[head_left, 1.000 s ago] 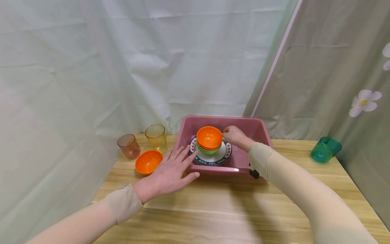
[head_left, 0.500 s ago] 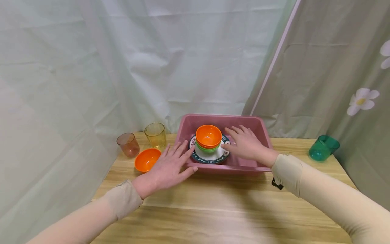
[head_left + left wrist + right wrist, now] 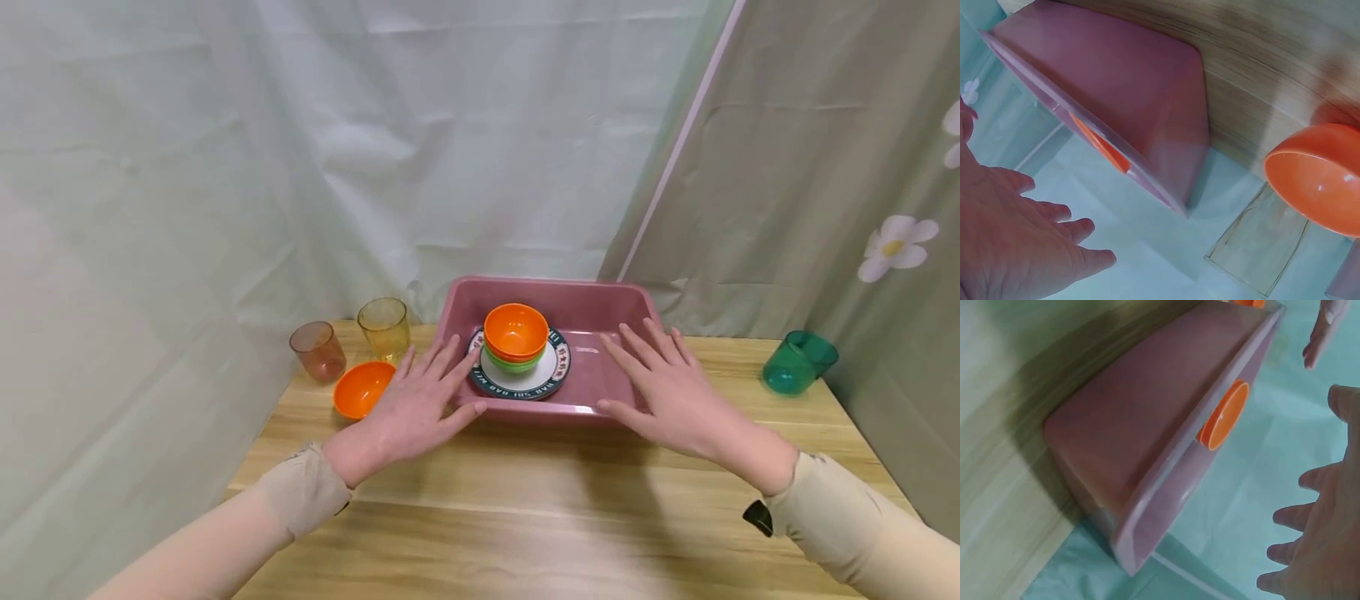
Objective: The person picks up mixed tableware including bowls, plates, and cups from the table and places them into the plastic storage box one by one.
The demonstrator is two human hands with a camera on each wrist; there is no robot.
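A pink plastic basin (image 3: 555, 293) stands at the back of the table. Inside it, on its left side, a white plate with a dark green lettered rim (image 3: 551, 375) bears a stack of bowls, orange bowls (image 3: 516, 332) over green bowls (image 3: 514, 366). My left hand (image 3: 412, 408) is held with fingers spread over the basin's front left corner, holding nothing. Spread likewise, my right hand (image 3: 675, 400) hovers by the front right corner with nothing in it. Both wrist views show the hands apart from the basin, with an orange rim (image 3: 1225, 415) showing above its edge.
Left of the basin are a single orange bowl (image 3: 358, 390), partly behind my left hand, a yellow see-through cup (image 3: 384, 329) and a reddish see-through cup (image 3: 318, 354). A green see-through cup (image 3: 798, 364) stands far right on the wooden table (image 3: 510, 517). Pale curtains surround the table.
My right hand has left the side of the bowl stack, spread its fingers and drawn back to the right. The plate's lettering has turned. My left hand has stayed nearly in place.
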